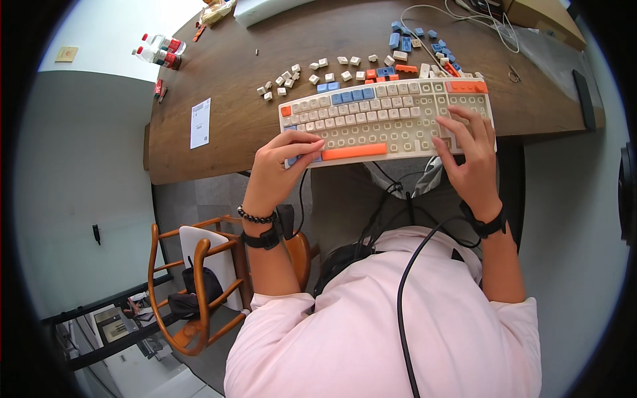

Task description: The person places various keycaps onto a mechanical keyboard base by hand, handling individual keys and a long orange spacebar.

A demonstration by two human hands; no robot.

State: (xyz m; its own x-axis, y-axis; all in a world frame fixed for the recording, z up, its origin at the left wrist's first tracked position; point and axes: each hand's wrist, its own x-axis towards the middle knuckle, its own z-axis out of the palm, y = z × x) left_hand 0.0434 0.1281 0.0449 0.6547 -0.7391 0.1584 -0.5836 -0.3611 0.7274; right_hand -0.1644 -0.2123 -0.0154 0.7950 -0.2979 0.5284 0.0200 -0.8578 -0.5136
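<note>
A cream keyboard (398,142) lies at the table's near edge, slightly tilted in view. Cream and blue keycaps fill its upper rows, while bare switch sockets show in the lower rows and on the right-hand block. An orange spacebar (353,152) sits along its front edge. My left hand (269,166) is over the keyboard's lower left corner, thumb and fingertips pinched together beside the spacebar; whatever lies between them is hidden. My right hand (472,162) reaches over the right-hand block with fingers spread and curved, seemingly touching the bare sockets there.
Loose cream keycaps (288,79) and blue keycaps (406,43) lie scattered beyond the keyboard. A white card (200,123) and two bottles (162,50) are at the left. A black slab (583,99) lies on the right edge. A wooden chair (202,265) stands lower left.
</note>
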